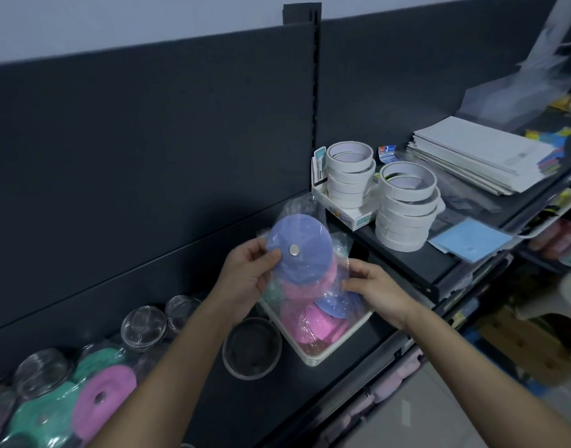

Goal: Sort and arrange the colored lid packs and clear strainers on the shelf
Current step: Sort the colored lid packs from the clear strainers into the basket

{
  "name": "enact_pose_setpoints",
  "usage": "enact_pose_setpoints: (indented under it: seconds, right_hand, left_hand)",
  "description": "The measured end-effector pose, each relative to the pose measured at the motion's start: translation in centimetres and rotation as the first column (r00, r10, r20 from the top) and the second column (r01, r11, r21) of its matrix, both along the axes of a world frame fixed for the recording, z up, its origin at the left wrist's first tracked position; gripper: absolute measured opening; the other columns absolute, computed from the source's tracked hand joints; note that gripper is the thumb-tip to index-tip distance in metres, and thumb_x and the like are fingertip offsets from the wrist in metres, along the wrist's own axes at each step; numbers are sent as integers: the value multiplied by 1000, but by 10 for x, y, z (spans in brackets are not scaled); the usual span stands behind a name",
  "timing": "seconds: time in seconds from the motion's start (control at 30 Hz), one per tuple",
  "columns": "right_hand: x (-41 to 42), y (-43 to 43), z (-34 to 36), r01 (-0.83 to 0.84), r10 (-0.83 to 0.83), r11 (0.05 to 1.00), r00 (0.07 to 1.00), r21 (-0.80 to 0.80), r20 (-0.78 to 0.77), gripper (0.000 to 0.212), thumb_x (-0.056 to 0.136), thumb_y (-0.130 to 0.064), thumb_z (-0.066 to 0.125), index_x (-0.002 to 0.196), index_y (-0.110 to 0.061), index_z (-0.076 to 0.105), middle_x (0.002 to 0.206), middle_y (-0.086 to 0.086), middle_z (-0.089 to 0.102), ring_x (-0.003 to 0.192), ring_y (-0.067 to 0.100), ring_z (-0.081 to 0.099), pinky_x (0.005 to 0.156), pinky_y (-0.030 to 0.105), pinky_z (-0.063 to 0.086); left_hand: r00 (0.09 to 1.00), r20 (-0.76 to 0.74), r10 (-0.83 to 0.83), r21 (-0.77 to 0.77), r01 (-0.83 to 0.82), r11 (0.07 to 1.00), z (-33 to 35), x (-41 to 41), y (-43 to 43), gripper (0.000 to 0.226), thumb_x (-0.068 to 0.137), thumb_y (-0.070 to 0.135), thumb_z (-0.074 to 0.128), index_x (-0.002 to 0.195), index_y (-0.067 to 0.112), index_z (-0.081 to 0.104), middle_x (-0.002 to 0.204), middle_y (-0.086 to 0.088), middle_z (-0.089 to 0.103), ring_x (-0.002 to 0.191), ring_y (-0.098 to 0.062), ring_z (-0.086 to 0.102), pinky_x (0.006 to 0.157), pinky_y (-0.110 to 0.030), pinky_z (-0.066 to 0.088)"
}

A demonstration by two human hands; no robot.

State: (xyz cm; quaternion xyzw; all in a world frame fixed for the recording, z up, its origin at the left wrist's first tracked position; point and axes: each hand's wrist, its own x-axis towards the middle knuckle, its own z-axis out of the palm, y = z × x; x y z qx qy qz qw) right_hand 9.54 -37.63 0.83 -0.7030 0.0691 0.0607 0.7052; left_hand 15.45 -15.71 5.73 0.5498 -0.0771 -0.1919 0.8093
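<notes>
Head view: one lid pack [299,250] is held up just above the white tray [314,362], over the tray's far left corner; it is a clear bag with a purple lid in front, a metal stud at its centre, and a pink lid behind. The left hand [248,279] grips the pack's left edge, thumb pressed on the purple face and fingers curled behind; the right hand [377,292] pinches the loose plastic at the lower right, fingers bent around it.

The step looks like checking the pack's colour before placing it; to do that well, keep the thumb on the lid itself, since the film is slack and slippery; let the right hand only steady the bag; lower the pack flat onto the like-coloured ones so nothing slides out of the tray, which already holds more pink and purple lids.

Left of the tray the dark shelf [245,409] carries a dark round strainer [251,347] just beside the rim; farther left stand clear strainers [144,328], then loose lid packs [106,399] in teal and pink at the shelf's near end. Right of the tray and higher, a second board bears tape rolls [403,208], a paper stack [481,156] and a blue sheet [471,239]. Behind the tray rises a dark back panel [148,140]; below and right of it lies pale floor [423,415]; the light is dim.
</notes>
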Motion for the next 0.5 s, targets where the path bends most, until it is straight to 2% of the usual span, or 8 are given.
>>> enact_pose_setpoints:
  seconds: [0.1, 0.17, 0.23, 0.33, 0.4, 0.43, 0.5]
  right_hand:
    - [-1, -2, -3, 0, 2, 997, 1000, -77, 25, 43, 86, 6, 60, 116, -23, 67, 115, 8, 68, 107, 29, 64, 95, 43, 52]
    - [0, -1, -5, 14, -11, 994, 1000, -112, 25, 39, 88, 3, 60, 115, -24, 68, 115, 14, 67, 105, 33, 64, 95, 49, 50]
    - [-1, 1, -2, 72, -71, 994, 997, -81, 6, 30, 93, -2, 53, 109, -21, 70, 112, 18, 68, 99, 34, 65, 94, 49, 50]
    - [-3, 1, 2, 148, -147, 988, 989, 35, -23, 26, 98, -22, 49, 99, -9, 71, 98, 10, 73, 94, 27, 66, 87, 37, 52]
    - [-4, -1, 0, 89, -88, 996, 996, -32, 35, 44, 90, -49, 55, 99, -8, 69, 98, 11, 70, 92, 22, 65, 86, 33, 51]
    - [-4, 0, -1, 52, -45, 993, 997, -102, 66, 50, 83, -55, 61, 99, -7, 67, 95, 12, 67, 88, 21, 64, 83, 32, 51]
    - [-2, 2, -6, 27, -7, 980, 995, -199, 101, 42, 77, -42, 74, 99, -8, 63, 82, 11, 57, 73, 22, 54, 69, 30, 47]
  left_hand:
    - [1000, -9, -6, -54, 6, 999, 2, 5, 4, 13, 76, 10, 61, 86, 2, 59, 81, -8, 70, 72, -16, 67, 69, -26, 58]
    - [1000, 5, 10, -22, -10, 1000, 2, 8, 5, 9, 80, 8, 61, 86, 2, 60, 83, -9, 69, 73, -17, 66, 71, -27, 57]
    - [999, 31, 25, 70, -27, 997, -3, 8, 3, 6, 85, 1, 59, 85, 5, 63, 83, -9, 69, 75, -19, 65, 72, -29, 57]
    - [986, 159, 46, 292, -92, 952, -19, 5, 0, 10, 83, 2, 65, 79, 10, 68, 87, -9, 69, 82, -23, 64, 77, -40, 54]
    - [973, 225, 53, 391, -140, 910, -26, 3, -1, 6, 83, 1, 65, 81, 6, 66, 86, -4, 68, 83, -21, 63, 78, -42, 53]
    - [967, 251, 34, 432, -143, 890, -28, 2, -1, 6, 84, 0, 64, 81, 6, 65, 84, -1, 67, 81, -19, 61, 76, -40, 52]
    - [947, 314, -71, 529, -112, 841, -28, 2, -1, 6, 84, 2, 64, 80, 7, 64, 79, -1, 65, 77, -14, 58, 72, -31, 49]
